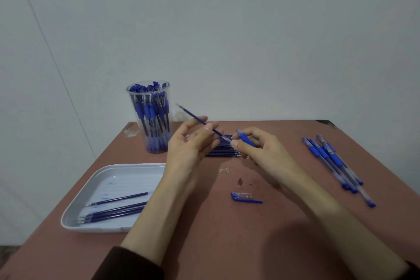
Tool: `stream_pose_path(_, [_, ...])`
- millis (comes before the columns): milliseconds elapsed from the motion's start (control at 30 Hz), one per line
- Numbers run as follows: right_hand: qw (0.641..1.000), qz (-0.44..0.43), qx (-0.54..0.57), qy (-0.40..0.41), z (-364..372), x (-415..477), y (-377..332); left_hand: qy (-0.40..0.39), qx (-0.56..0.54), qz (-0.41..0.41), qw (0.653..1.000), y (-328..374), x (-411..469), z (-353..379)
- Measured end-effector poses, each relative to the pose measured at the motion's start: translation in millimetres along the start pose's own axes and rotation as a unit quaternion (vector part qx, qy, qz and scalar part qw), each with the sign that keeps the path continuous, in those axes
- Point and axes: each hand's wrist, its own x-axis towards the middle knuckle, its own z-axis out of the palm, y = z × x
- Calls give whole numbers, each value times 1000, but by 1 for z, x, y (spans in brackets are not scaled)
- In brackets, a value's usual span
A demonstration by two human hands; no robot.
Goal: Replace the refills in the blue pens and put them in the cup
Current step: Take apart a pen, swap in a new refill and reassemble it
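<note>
My left hand [189,143] pinches a thin dark-blue plastic refill [192,115]. My right hand [261,152] grips a clear, blue-gripped pen barrel [246,140] meeting its end.

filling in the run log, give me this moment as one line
left hand pinches refill | right hand grips pen barrel | cap off, on table | cup holds pens

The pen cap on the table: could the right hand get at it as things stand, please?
Probably yes: the pen cap lies uncovered on the table near the right hand, nothing between them. That hand grips a pen barrel, though, so it is occupied.
</note>
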Motion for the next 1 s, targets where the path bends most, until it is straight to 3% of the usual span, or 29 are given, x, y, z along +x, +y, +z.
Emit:
stream_pose_path(300, [999, -18, -38, -19, 0, 2, 3, 29, -51, 39, 998, 2, 2, -2])
stream_pose_path(567, [997, -45, -54, -15, 0, 3, 6, 0, 4, 44, 999, -2, 1, -2])
stream_pose_path(700, [996, -60, -65, -3, 2, 3, 8, -17, 87, 53, 995, -6, 0, 0])
stream_pose_path(1000, [989, 5, 148, 7, -2, 3, 0, -121, 221, 23, 967, -9, -6, 4])
